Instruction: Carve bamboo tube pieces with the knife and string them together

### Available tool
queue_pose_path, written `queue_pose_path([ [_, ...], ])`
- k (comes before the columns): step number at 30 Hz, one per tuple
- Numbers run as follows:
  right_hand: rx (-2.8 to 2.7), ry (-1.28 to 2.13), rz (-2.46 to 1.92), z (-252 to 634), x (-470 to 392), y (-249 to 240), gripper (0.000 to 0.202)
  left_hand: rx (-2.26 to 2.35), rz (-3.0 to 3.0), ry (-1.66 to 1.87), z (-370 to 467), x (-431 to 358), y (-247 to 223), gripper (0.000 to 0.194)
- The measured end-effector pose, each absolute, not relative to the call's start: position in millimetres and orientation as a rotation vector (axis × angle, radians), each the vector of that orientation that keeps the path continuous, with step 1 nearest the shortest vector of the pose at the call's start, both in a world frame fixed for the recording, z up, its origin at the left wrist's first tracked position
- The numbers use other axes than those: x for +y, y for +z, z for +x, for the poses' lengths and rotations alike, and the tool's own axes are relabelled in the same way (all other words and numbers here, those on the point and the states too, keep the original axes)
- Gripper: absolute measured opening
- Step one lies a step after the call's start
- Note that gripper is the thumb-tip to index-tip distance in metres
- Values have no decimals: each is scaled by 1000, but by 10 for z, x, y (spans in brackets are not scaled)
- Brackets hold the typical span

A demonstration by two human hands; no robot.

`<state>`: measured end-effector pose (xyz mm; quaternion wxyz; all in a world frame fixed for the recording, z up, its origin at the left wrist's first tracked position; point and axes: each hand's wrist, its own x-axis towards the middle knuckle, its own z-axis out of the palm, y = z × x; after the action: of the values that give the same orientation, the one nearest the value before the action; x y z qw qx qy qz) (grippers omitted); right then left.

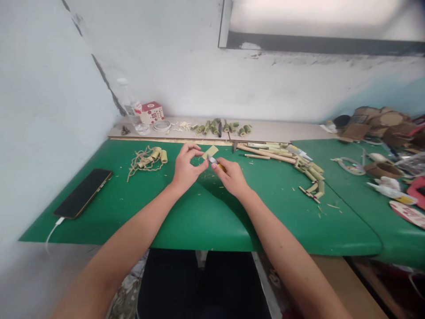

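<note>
My left hand [186,167] is pinching a flat piece [212,151] over the mat [206,221]; close by, my right hand [234,178] is gripping a cutter [213,160]; trimming seemingly unfinished; cut tubes [201,129] lying loose beyond.

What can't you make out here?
All in the head view:
Handle of the knife: mostly covered by the right hand.
Lettering on the box: too small, blurred.
Window: cut off by the top edge.
Far end of the cable: blurred below the mat.

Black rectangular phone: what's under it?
Green smooth table covering shows around the phone; anything directly beneath its body is covered and can't be seen.
</note>
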<state>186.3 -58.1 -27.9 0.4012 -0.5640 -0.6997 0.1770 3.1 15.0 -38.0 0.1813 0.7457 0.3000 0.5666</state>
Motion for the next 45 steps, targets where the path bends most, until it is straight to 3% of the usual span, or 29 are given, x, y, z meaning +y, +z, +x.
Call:
queue_pose_path([
  [8, -1761, 428, -1461, 1870, -575, -283, 40, 822, 2102, 1644, 33, 178, -407, 12],
  [17, -1527, 367, -1497, 2008, -510, -327, 53, 860, 2152, 1601, 22, 102, -340, 13],
  [25, -1456, 324, -1510, 1922, -550, -314, 46, 933, 2102, 1600, 45, 85, -341, 21],
  [45, -1723, 459, -1418, 1785, -627, -271, 40, 923, 2130, 1696, 38, 76, -360, 18],
])
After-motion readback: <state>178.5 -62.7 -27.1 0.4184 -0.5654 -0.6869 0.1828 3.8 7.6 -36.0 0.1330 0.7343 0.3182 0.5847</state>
